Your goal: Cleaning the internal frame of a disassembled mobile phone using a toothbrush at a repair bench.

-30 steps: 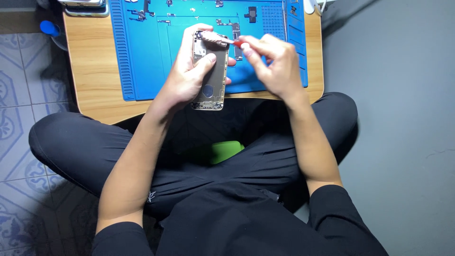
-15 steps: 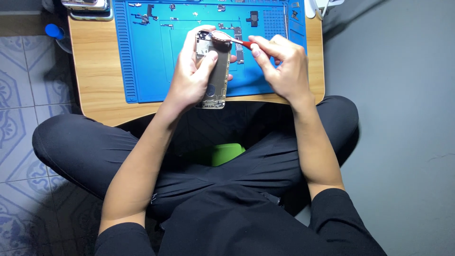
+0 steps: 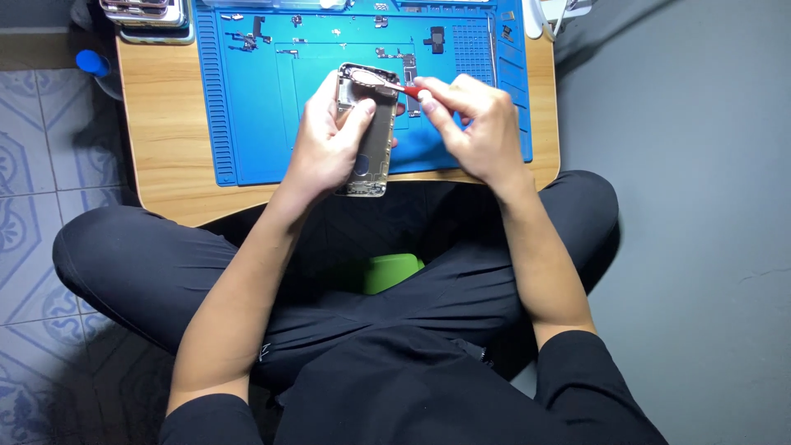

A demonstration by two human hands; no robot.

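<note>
Head camera view, looking down at a person who is sitting cross-legged in dark clothes at a low wooden table [image 3: 165,148]. Their left hand [image 3: 325,148] is wrapping around an opened phone housing [image 3: 369,132], fingers closed on its left edge and thumb pressing across its inner face, holding it raised over the near edge of a blue repair mat [image 3: 264,107]. Their right hand [image 3: 474,132] is pinching a red-handled tool [image 3: 409,89] between thumb and fingertips, closed firmly on it. The tool's tip is reaching leftward from that grip to the top end of the housing, just above the left thumb; whether it is touching is too small to tell. Beyond both hands, small dark phone parts [image 3: 435,37] are lying scattered on the far part of the mat. Farther left of the left hand, a stack of phones [image 3: 148,16] is sitting at the table's far corner. Below the hands, a green object [image 3: 391,272] is showing between the legs.
</note>
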